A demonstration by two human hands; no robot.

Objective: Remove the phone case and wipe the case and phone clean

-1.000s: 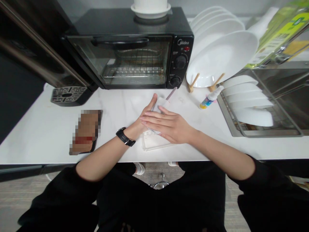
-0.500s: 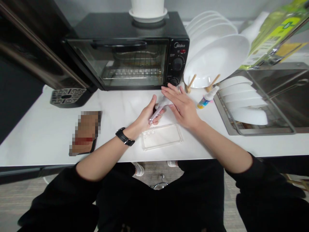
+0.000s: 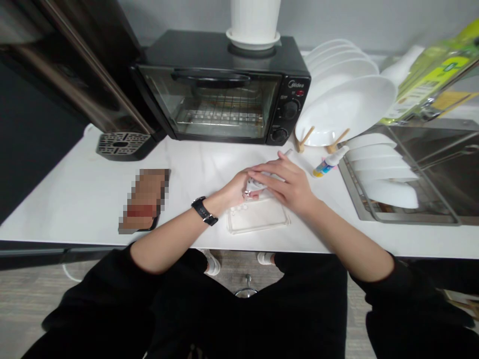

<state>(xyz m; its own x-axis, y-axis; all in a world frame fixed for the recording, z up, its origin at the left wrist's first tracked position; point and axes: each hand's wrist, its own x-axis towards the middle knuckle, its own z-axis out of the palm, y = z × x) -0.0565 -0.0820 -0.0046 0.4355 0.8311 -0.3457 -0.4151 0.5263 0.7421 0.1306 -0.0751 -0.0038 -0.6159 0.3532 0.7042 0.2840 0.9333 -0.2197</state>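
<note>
My left hand (image 3: 235, 188), with a black watch on the wrist, is closed around a phone (image 3: 247, 194). Only a shiny corner of the phone shows; most of it is hidden by my hands. Over it lies my right hand (image 3: 294, 184), fingers pressed on a white cloth or tissue (image 3: 275, 177) against the phone. Just below both hands a clear phone case (image 3: 258, 219) rests flat on the white counter (image 3: 202, 234). To the right stands a small bottle (image 3: 326, 163) with a white cap and a blue and yellow label.
A black toaster oven (image 3: 224, 99) stands behind my hands, with a white pot (image 3: 254, 25) on top. White plates (image 3: 344, 109) lean in a rack, right of it. A sink (image 3: 374, 214) holds white bowls (image 3: 389, 194). At left lies a flat, pixelated device (image 3: 145, 199).
The phone has tilted from nearly edge-on to flatter. My right hand has come down over it with the cloth, closer to my left hand. The camera view has shifted.
</note>
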